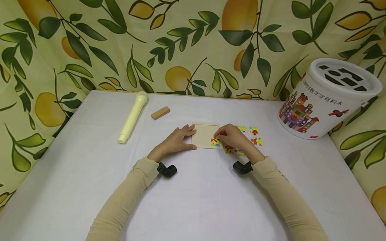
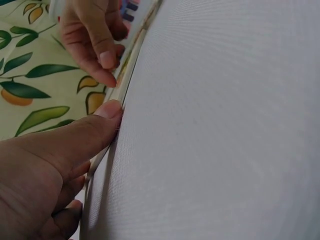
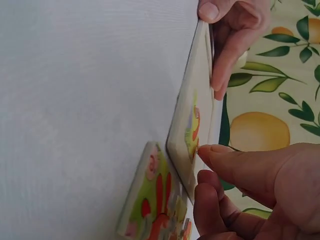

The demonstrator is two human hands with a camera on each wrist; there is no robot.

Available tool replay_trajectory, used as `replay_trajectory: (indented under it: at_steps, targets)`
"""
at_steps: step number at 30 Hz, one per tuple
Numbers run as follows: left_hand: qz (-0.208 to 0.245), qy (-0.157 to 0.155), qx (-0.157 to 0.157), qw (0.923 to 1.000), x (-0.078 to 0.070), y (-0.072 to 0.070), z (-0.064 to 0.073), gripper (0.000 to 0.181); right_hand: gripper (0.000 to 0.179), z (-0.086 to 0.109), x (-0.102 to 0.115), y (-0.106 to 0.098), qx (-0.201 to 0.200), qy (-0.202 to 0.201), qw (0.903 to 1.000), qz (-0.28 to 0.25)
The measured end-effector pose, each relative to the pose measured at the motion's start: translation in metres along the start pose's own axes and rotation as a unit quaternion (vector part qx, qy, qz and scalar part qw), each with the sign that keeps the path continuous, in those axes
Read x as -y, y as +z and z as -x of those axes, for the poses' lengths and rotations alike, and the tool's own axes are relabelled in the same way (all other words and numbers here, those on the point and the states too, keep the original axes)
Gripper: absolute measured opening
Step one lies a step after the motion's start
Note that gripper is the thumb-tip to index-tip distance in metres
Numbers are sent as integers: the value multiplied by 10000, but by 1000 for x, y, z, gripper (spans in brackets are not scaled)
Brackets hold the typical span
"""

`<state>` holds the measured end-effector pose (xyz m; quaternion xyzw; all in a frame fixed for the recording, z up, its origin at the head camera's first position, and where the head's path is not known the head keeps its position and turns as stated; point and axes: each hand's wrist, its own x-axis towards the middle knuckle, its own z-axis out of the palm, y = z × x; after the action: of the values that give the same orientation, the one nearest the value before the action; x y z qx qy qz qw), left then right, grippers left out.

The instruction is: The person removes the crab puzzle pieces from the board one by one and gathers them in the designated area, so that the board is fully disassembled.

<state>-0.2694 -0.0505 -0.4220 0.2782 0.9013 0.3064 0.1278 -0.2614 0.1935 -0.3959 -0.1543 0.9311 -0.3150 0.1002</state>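
Note:
A shallow pale wooden puzzle tray [image 1: 202, 134] lies on the white table. My left hand [image 1: 176, 139] holds its left side, with the thumb at the near corner and the fingers at the far one; in the left wrist view the thumb [image 2: 95, 127] presses the edge. A colourful puzzle piece [image 1: 215, 142] sits in the tray's near right corner. At its edge, my right hand [image 1: 233, 136] pinches with thumb and fingertips, which the right wrist view shows close to the piece [image 3: 192, 127]. Several loose puzzle pieces [image 1: 257, 141] lie right of the tray, partly hidden by the right hand.
A cream microphone-shaped stick [image 1: 133, 118] lies at the left, with a small wooden block [image 1: 160, 113] beside it. The white lidded bucket [image 1: 326, 101] stands at the back right. Behind the table hangs a fruit-patterned curtain [image 1: 183, 44]. Each wrist carries a black camera.

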Motion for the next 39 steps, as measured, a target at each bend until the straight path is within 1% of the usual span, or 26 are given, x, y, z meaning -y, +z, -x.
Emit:
replay_trajectory:
  at_steps: [5, 9, 14, 18, 23, 26, 29, 31, 35, 39]
  targets:
    - [-30, 9, -29, 10000, 0, -1, 0, 74, 16, -1, 2, 2, -107, -20, 9999, 39]
    - [-19, 1, -29, 10000, 0, -1, 0, 74, 16, -2, 1, 3, -90, 14, 10000, 15]
    - [-31, -1, -13, 10000, -1, -1, 0, 74, 14, -3, -2, 2, -72, 174, 9998, -113]
    - [-62, -14, 0, 10000, -1, -1, 0, 74, 11, -4, -7, 1, 4, 314, 9982, -518]
    - [-51, -16, -10, 10000, -2, -3, 0, 74, 13, -4, -12, -2, 160, 477, 9921, -1154]
    - [-40, -19, 3, 10000, -2, -3, 1, 74, 15, -3, -14, -3, 162, 497, 9890, -1382]
    - [-36, -2, 1, 10000, -1, -3, 1, 74, 15, -2, -15, -4, 74, 446, 9876, -1504]
    - [-39, 18, -10, 10000, -1, -2, 1, 74, 15, 0, -17, -7, -20, 454, 9862, -1593]
    - [-14, 105, -25, 9999, 0, -1, 1, 73, 20, 7, -23, -19, -182, 753, 9830, -1668]
    - [-32, 162, -30, 9999, 0, -1, 2, 73, 28, 23, -34, -37, -215, 1068, 9816, -1566]
